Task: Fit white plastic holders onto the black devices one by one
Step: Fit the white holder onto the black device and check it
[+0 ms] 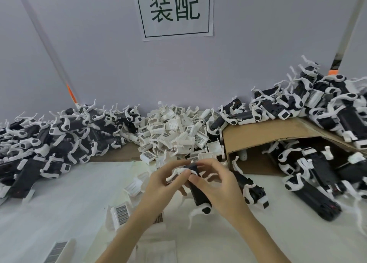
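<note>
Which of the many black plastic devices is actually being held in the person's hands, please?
The upright black device at centre, gripped by left hand and right hand; the others lie in piles.

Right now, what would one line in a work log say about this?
step: fitting holder | left hand: grips white holder | right hand: grips black device | spare holders: piled behind

Two hands: left hand point(161, 180); right hand point(215, 185); one black device point(198, 195) held between them; one cardboard box point(264, 135) on its side; one paper sign point(174, 11) on the wall; two orange tags, one at left point(71, 93), one at right point(333, 72); white holders in one central heap point(176, 135), too many to count; three loose holders near the hands, one point(135, 186), another point(121, 215), a third point(56, 251); fitted devices in two large piles, left pile point(49, 139) and right pile point(317, 107), both beyond counting.
</note>
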Available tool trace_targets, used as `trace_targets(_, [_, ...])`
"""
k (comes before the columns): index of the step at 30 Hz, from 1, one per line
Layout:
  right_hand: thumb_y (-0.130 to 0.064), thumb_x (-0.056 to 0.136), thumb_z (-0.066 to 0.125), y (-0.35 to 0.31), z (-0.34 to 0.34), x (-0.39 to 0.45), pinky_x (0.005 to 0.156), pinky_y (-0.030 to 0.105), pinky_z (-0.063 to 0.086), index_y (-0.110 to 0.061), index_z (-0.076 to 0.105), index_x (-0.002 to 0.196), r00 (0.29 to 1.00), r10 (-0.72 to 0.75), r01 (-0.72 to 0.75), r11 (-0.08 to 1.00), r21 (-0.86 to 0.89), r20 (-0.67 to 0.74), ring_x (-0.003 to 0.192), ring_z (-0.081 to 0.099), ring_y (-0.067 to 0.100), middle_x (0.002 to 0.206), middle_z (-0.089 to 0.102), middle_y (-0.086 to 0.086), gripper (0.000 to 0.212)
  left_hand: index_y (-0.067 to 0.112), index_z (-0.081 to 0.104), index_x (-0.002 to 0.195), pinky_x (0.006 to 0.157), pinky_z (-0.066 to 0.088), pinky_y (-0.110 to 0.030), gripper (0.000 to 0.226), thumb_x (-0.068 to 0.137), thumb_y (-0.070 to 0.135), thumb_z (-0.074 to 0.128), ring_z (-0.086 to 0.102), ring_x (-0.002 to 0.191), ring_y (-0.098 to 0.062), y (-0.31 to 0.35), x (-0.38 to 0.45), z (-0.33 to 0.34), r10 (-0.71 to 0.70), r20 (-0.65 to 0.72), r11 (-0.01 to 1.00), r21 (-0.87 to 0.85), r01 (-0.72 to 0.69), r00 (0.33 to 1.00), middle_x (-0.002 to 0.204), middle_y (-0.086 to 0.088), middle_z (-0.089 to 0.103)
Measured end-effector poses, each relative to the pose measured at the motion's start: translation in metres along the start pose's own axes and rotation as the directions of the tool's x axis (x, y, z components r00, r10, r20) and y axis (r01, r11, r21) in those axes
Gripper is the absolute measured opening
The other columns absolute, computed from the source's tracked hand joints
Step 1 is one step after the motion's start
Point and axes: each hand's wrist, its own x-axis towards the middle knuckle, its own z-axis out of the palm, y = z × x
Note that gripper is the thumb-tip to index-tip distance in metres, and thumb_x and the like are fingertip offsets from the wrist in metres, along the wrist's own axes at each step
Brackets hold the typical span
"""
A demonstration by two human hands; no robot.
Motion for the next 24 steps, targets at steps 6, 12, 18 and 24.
trace_targets(6, [-0.048, 0.091, 0.070, 0.005, -0.001, 0.002, 0.097, 0.026, 0.056, -0.037, 0.063, 0.130, 0.981, 0.180, -0.188, 0.974, 0.127, 0.071, 0.107, 0.071, 0.009, 0.119, 0.072, -0.010, 0.041, 0.005, 0.072, 0.127, 0.084, 0.063, -0.034, 0.047, 0.092, 0.037, 0.073, 0.076, 0.102, -0.035, -0.001, 0.010, -0.007, -0.204, -0.167, 0.885, -0.452, 0.109, 0.965, 0.121, -0.018, 0.076])
trace_targets(12, [-0.043, 0.062, 0.091, 0.003, -0.002, 0.007, 0.097, 0.041, 0.057, -0.022, 0.069, 0.129, 0.927, 0.374, -0.289, 0.754, 0.590, -0.024, 0.103, 0.075, 0.026, 0.112, 0.076, 0.013, 0.073, 0.022, 0.068, 0.136, 0.084, 0.061, -0.047, 0.054, 0.094, 0.055, 0.071, 0.075, 0.106, -0.034, 0.000, 0.009, -0.009, -0.206, -0.043, 0.913, -0.369, 0.176, 0.978, 0.126, -0.013, 0.075])
trace_targets(18, [-0.044, 0.072, 0.085, -0.002, -0.007, 0.007, 0.089, 0.035, 0.058, -0.017, 0.074, 0.121, 0.933, 0.353, -0.245, 0.763, 0.598, -0.068, 0.100, 0.075, 0.023, 0.112, 0.076, 0.015, 0.057, 0.040, 0.072, 0.127, 0.097, 0.048, -0.057, 0.051, 0.086, 0.070, 0.066, 0.070, 0.092, -0.033, -0.003, 0.004, -0.005, -0.171, -0.022, 0.982, -0.090, 0.168, 0.985, 0.097, -0.012, 0.080])
trace_targets(24, [-0.049, 0.073, 0.083, -0.003, -0.006, 0.006, 0.094, 0.037, 0.056, -0.021, 0.075, 0.116, 0.940, 0.330, -0.233, 0.814, 0.532, -0.093, 0.107, 0.075, 0.022, 0.113, 0.078, 0.006, 0.052, 0.040, 0.073, 0.123, 0.084, 0.046, -0.028, 0.050, 0.082, 0.070, 0.068, 0.071, 0.088, -0.014, 0.002, 0.003, -0.008, -0.150, 0.013, 0.982, -0.114, 0.150, 0.989, 0.107, -0.004, 0.079])
